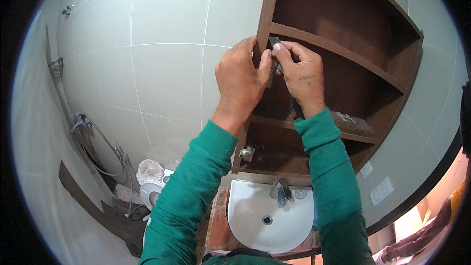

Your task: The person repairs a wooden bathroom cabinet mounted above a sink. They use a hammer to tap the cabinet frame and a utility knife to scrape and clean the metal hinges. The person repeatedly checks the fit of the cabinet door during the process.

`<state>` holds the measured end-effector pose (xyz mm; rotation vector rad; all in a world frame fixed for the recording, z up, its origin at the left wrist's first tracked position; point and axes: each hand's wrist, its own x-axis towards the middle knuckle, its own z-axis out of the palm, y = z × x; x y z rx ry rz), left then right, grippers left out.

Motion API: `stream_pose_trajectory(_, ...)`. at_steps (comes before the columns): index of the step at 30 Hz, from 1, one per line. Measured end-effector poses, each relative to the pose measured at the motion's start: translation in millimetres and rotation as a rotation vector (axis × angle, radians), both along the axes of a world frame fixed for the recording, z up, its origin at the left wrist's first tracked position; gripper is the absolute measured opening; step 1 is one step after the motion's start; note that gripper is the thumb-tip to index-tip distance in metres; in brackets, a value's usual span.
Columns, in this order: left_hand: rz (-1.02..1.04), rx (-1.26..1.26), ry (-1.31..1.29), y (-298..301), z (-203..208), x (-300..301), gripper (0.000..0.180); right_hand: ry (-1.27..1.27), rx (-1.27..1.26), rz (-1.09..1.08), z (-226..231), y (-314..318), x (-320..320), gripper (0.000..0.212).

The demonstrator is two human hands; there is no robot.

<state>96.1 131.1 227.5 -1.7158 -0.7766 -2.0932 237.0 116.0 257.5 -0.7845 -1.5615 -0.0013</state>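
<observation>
Stands before a dark brown, wooden, open-fronted wall cabinet [333, 10] and reaches up to it with 2 arms in green, long sleeves [201, 167]. With the right grip [305, 71], pinches between thumb and bent fingers a small, dark, angular piece [274, 42], of a kind not possible to tell. Has this piece beside the left side board [264, 28], just below the upper of 2 visible shelf boards [338, 55]. With the left grip [240, 71], reaches around the front edge of the same board, with fingers toward the outside and thumb near the piece. Cannot tell whether clenches this edge or only rests there. Has 1 silvery metal hinge [247, 154] in the lower left corner of the cabinet. Has, below, a white, rounded washbasin [245, 206] with a grey metal tap [281, 198], on a reddish-brown counter [219, 221]. Faces a wall of large, pale grey tiles [171, 14].
</observation>
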Motion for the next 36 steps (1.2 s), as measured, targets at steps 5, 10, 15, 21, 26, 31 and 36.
stream_pose_trajectory(5, -0.051, -0.009, -0.005, 3, -1, 0, 0.034, 0.044, -0.138, 0.157, 7, -6, 4, 0.026)
stream_pose_trajectory(10, -0.039, -0.005, 0.001, 1, 0, 0, 0.032, -0.093, 0.154, -0.067, 0, 0, 2, 0.025)
stream_pose_trajectory(15, 0.017, -0.003, -0.013, 1, 0, 4, 0.030, -0.036, 0.004, 0.049, 4, -5, 3, 0.025)
stream_pose_trajectory(21, -0.022, -0.011, -0.034, -5, 0, 2, 0.030, 0.002, -0.048, 0.057, 5, -13, -2, 0.025)
stream_pose_trajectory(26, -0.059, 0.002, -0.037, -2, 1, 2, 0.030, -0.004, 0.058, -0.068, -3, -5, -3, 0.024)
stream_pose_trajectory(31, -0.011, 0.005, -0.044, -1, -1, 2, 0.030, -0.020, 0.035, -0.170, 1, -13, -11, 0.026)
stream_pose_trajectory(36, -0.057, -0.008, -0.056, 1, -2, 1, 0.030, -0.069, -0.033, -0.212, 6, -21, -8, 0.027)
